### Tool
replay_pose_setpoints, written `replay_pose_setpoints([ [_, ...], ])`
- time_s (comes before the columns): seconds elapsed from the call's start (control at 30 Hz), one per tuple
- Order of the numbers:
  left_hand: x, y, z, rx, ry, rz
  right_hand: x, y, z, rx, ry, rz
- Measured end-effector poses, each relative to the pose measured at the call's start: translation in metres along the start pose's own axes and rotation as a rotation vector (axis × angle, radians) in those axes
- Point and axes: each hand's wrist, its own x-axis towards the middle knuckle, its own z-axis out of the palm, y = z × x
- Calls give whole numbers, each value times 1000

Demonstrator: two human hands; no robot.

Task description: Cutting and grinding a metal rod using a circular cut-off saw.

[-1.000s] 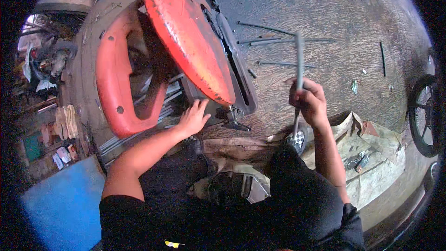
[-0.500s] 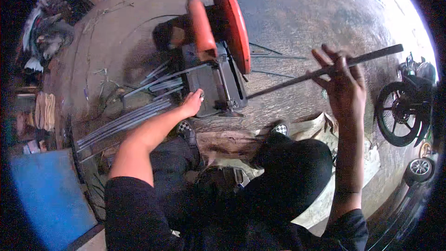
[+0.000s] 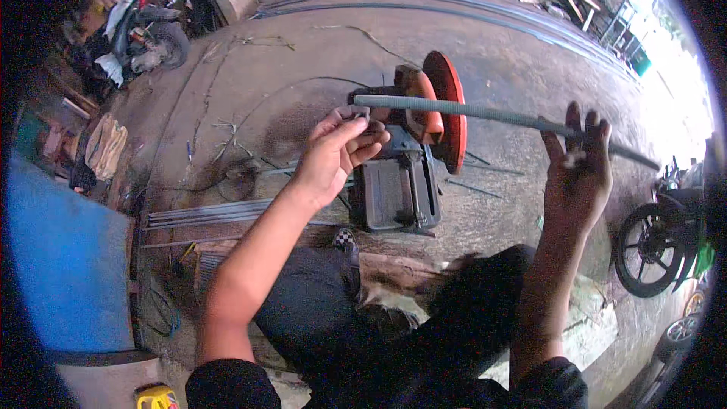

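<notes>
My right hand (image 3: 579, 174) is closed around a long dark metal rod (image 3: 485, 112), which it holds up nearly level, slanting down slightly to the right. Just below the rod's left end is my left hand (image 3: 326, 155), palm turned up and fingers loosely bent and apart. Whether its fingertips touch the rod I cannot tell. Beyond and partly behind the rod stands a cut-off saw on the floor, with an orange guard (image 3: 430, 130), a large red disc (image 3: 453, 136) and a grey metal base with a clamp (image 3: 390, 193).
Metal rods (image 3: 208, 216) lie on the floor left of the saw. A blue panel (image 3: 68, 257) stands at the left, a yellow object (image 3: 157, 398) below it. A motorbike wheel (image 3: 647, 250) is at the right; another motorbike (image 3: 155, 42) is at the far left. Long bars (image 3: 424, 0) lie behind.
My left hand has left the saw's base and risen to the rod's left end. The rod has been lifted from beside the saw and swung nearly level. The view has shifted.
</notes>
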Motion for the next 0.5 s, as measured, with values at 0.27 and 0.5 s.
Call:
replay_pose_setpoints([
  [0.27, -17, 24, 13, -364, -55, -30, 3, 6, -17, 127, 65, 48],
  [0.5, -24, 22, 30, -278, 124, 70, -1, 11, -12, 47, 142, 65],
])
